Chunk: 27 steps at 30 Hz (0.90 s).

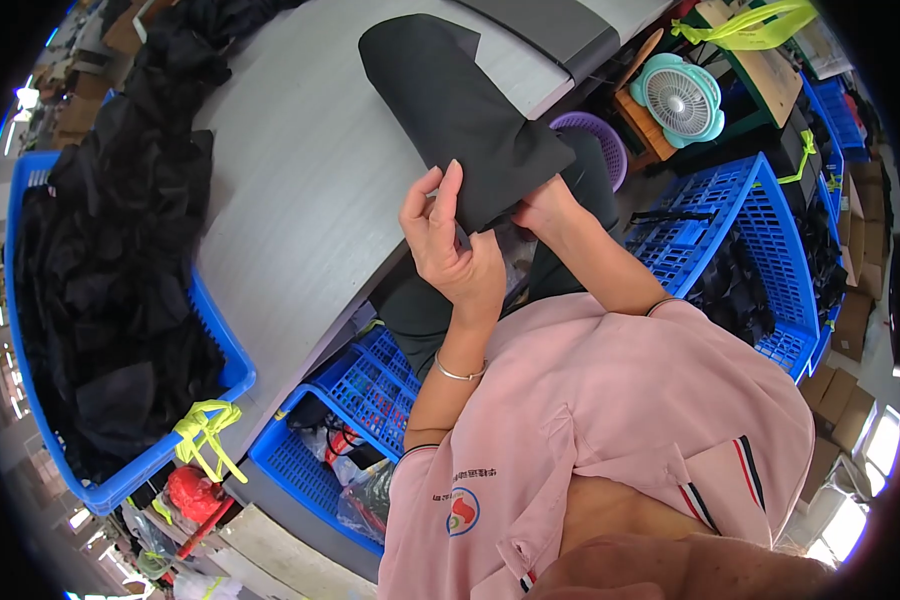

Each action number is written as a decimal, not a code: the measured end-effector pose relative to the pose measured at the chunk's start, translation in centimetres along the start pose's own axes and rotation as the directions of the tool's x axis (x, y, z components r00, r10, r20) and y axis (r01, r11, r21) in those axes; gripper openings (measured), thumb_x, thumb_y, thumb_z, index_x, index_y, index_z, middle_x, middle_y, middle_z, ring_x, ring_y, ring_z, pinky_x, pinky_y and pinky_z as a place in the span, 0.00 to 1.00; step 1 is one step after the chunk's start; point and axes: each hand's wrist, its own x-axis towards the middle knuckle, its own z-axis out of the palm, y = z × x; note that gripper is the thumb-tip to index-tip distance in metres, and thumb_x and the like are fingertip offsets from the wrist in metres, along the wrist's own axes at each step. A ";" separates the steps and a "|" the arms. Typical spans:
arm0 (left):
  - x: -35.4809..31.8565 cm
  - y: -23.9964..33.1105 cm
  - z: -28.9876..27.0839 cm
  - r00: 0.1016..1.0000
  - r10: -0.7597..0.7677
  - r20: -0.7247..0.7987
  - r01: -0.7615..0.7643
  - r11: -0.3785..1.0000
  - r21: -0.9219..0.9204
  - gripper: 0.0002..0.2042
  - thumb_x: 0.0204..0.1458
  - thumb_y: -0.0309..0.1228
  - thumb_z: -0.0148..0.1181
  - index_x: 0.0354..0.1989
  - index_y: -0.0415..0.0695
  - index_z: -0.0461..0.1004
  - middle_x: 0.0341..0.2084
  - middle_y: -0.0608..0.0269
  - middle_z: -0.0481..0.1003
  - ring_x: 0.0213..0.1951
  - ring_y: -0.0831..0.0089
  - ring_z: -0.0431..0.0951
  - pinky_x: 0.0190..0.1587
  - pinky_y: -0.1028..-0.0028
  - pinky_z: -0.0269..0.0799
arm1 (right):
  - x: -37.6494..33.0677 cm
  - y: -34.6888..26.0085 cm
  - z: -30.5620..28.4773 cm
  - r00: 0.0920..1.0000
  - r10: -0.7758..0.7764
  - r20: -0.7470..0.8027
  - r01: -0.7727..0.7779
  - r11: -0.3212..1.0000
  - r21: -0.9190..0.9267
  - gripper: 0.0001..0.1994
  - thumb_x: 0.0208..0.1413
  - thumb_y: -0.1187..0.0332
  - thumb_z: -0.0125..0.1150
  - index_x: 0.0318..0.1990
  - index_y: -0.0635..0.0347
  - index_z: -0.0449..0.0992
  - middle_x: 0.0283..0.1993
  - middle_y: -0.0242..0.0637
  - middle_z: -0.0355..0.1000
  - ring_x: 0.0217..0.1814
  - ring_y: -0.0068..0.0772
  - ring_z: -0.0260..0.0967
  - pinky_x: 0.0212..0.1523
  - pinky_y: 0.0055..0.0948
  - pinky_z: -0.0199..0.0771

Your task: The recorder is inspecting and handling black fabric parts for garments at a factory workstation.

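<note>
At the near edge of the grey surface (300, 190), a black fabric piece (460, 110) lies partly on the top and hangs off toward the person. Left hand (450, 245) pinches the fabric's lower corner, thumb and fingers (450, 195) closed on the cloth. Right hand (545, 210) grips the same edge just beside it, its fingers curled under the fabric and mostly hidden. Left of the surface, a blue crate (220, 350) holds a heap of black garments (110, 280). Beyond the fabric, off the surface's far side, stand a small teal fan (680, 98) and another blue basket (740, 215).
</note>
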 end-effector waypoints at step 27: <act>-3.0 -7.3 -4.0 0.776 -0.620 -0.119 0.568 0.768 -0.295 0.18 0.58 0.20 0.46 0.55 0.36 0.75 0.33 0.67 0.79 0.30 0.84 0.73 0.33 0.82 0.70 | 3.3 1.6 -0.7 0.762 0.100 0.639 0.624 0.146 -0.767 0.20 0.53 0.72 0.61 0.55 0.62 0.74 0.62 0.49 0.66 0.67 0.50 0.61 0.69 0.39 0.57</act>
